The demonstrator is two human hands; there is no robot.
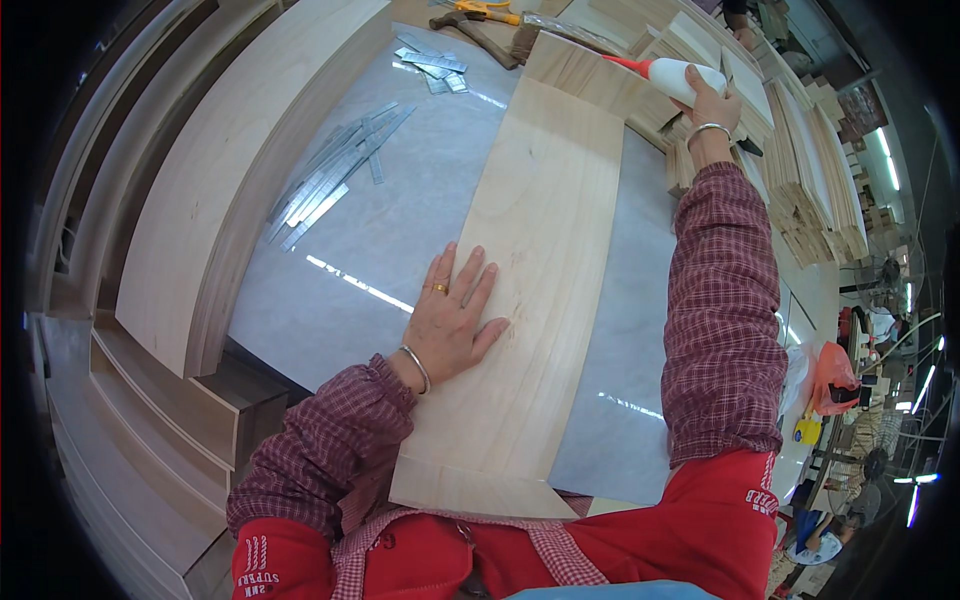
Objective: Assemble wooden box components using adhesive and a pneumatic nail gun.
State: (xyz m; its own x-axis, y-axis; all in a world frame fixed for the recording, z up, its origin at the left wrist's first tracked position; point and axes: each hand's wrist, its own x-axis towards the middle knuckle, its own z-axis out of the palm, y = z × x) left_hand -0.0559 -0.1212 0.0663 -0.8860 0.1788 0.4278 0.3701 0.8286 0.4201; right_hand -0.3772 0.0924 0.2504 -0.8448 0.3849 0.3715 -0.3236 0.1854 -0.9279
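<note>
A long pale wooden board (545,200) lies lengthwise in front of me, with a short wooden piece (575,72) set across its far end and another short piece (480,490) at its near end. My left hand (455,318) rests flat on the board's left edge, fingers spread, holding nothing. At the far right, my right hand (714,108) is wrapped round a white squeeze bottle (684,80) with a red nozzle. The bottle is tilted on its side, its nozzle pointing left by the top of the far end piece.
Thin metal strips (345,165) lie on the grey tabletop (430,190), with shorter metal pieces (437,65) farther back. A hammer (482,36) rests at the far edge. Stacked wooden panels (250,130) stand on the left; more stacked boards (805,170) are at the right.
</note>
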